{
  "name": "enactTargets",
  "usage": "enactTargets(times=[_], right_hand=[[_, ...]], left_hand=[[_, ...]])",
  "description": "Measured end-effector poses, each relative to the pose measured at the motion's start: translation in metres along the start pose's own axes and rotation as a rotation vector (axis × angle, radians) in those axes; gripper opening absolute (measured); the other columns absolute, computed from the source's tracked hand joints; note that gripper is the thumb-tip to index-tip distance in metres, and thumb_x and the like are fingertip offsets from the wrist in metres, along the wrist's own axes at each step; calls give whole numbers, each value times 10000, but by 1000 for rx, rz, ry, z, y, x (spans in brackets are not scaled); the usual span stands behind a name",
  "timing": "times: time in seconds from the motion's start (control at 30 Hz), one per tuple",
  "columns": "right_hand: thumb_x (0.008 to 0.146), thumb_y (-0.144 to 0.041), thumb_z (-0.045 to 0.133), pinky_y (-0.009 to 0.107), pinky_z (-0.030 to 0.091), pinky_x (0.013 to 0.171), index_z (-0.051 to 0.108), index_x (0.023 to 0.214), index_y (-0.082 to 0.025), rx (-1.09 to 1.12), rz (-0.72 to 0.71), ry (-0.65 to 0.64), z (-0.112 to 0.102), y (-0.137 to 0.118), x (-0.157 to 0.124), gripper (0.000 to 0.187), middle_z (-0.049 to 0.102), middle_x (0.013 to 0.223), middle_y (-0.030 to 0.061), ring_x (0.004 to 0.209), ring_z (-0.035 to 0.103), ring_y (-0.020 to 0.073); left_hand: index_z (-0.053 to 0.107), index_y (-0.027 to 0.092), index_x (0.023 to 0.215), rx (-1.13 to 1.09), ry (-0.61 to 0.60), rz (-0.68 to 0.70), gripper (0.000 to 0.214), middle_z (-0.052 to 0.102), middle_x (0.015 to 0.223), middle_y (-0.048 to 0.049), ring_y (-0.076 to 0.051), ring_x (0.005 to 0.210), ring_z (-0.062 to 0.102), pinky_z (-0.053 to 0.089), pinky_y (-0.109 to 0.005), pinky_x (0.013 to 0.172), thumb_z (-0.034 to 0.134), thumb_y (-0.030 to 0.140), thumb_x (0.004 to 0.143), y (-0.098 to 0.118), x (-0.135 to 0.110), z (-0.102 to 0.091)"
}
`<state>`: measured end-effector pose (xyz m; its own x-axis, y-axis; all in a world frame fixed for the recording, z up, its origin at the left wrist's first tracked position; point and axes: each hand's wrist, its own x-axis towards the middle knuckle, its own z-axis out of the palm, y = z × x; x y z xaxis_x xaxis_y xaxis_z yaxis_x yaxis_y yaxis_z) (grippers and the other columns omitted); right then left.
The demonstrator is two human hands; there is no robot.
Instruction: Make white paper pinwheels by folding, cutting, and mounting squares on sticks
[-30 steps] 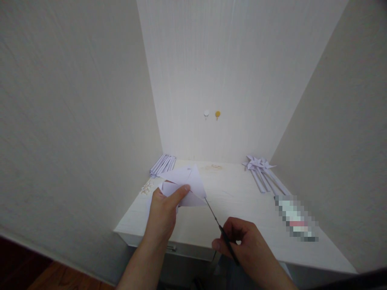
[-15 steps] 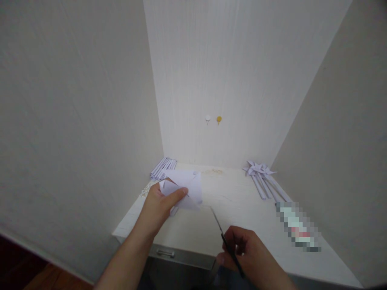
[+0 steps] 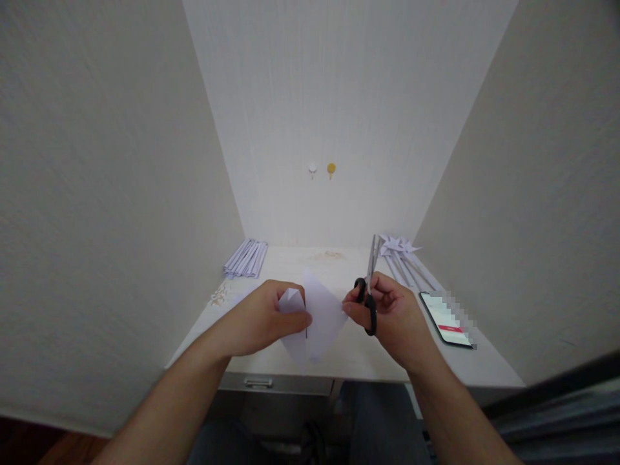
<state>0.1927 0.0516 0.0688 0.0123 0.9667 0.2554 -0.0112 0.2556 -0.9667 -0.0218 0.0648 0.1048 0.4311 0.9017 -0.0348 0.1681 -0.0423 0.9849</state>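
My left hand (image 3: 264,318) is closed on a folded white paper (image 3: 320,316), held above the front of the small white table (image 3: 349,352). My right hand (image 3: 390,310) grips black-handled scissors (image 3: 371,284) with the blades pointing up and away. The fingertips of that hand also touch the paper's right edge. Both hands are close together over the table's middle.
A bundle of folded paper strips (image 3: 246,257) lies at the back left, with small pale scraps (image 3: 219,296) near it. Paper pinwheels on sticks (image 3: 400,255) lie at the back right. A phone (image 3: 445,320) rests on the right side. Two round hooks (image 3: 322,169) sit on the back wall. Walls close in both sides.
My right hand rose and moved left, turning the scissors from pointing at the paper to blades upward, and now touches the paper. The left hand turned the paper and lowered it.
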Motion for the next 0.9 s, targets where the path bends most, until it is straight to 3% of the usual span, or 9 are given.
enactTargets(times=[0.07, 0.17, 0.23, 0.3, 0.37, 0.53, 0.7, 0.8, 0.9], right_hand=[[630, -253, 834, 263, 478, 602, 584, 715, -200, 4, 2, 34, 0, 0, 0, 269, 699, 689, -2, 634, 626, 145], [599, -278, 839, 248, 447, 558, 592, 722, -201, 59, 6, 137, 3, 0, 1, 286, 686, 681, -6, 607, 593, 135], [594, -291, 834, 240, 418, 530, 590, 726, -203, 113, 7, 223, 7, 2, 3, 290, 674, 670, -9, 591, 564, 129], [596, -289, 827, 237, 403, 524, 591, 724, -203, 156, 15, 282, 11, 5, 3, 282, 663, 661, -12, 587, 543, 126], [584, -281, 828, 236, 400, 530, 590, 710, -200, 189, 31, 306, 15, 8, 2, 281, 652, 652, -17, 585, 529, 121], [563, -295, 839, 233, 403, 523, 589, 694, -198, 210, 68, 312, 23, 12, -3, 299, 646, 634, -25, 555, 518, 111], [596, -312, 870, 244, 417, 560, 607, 718, -195, 94, 71, 183, 14, 14, -8, 313, 665, 677, -11, 609, 555, 130], [637, -337, 872, 253, 403, 566, 637, 729, -182, -39, 154, -21, 1, 18, -15, 296, 643, 664, -14, 608, 531, 130], [712, -350, 826, 264, 400, 589, 657, 760, -176, -193, 214, -203, -10, 23, -27, 247, 649, 696, -6, 632, 523, 134]], left_hand=[[784, 181, 688, -67, 29, -25, 62, 739, 649, -70, -189, 520, 626, 458, -242, 471, 797, 149, 636, -2, 1, -3], [785, 163, 775, -241, 183, 47, 203, 755, 715, -81, -202, 579, 668, 496, -250, 519, 870, 200, 595, -12, 5, -3], [775, 174, 859, -394, 305, 138, 251, 759, 744, -63, -187, 602, 675, 516, -252, 559, 870, 264, 644, -24, 8, 3], [773, 173, 921, -531, 345, 183, 261, 783, 870, -82, -197, 689, 704, 538, -267, 616, 843, 301, 705, -36, 11, 15], [782, 151, 961, -564, 328, 176, 291, 790, 918, -103, -217, 774, 723, 554, -289, 702, 833, 319, 729, -46, 13, 28], [786, 134, 1013, -466, 461, 113, 401, 798, 943, -122, -277, 874, 730, 563, -349, 771, 856, 373, 699, -55, 16, 45], [763, 123, 1078, -489, 549, 119, 494, 799, 916, -125, -300, 859, 736, 579, -369, 746, 868, 377, 666, -48, 13, 39], [729, 131, 1163, -594, 556, 166, 521, 793, 1014, -116, -267, 901, 737, 578, -326, 766, 852, 323, 696, -37, 9, 35], [699, 150, 1223, -674, 595, 189, 575, 792, 940, -73, -213, 763, 730, 565, -264, 632, 857, 267, 683, -26, 4, 33]])
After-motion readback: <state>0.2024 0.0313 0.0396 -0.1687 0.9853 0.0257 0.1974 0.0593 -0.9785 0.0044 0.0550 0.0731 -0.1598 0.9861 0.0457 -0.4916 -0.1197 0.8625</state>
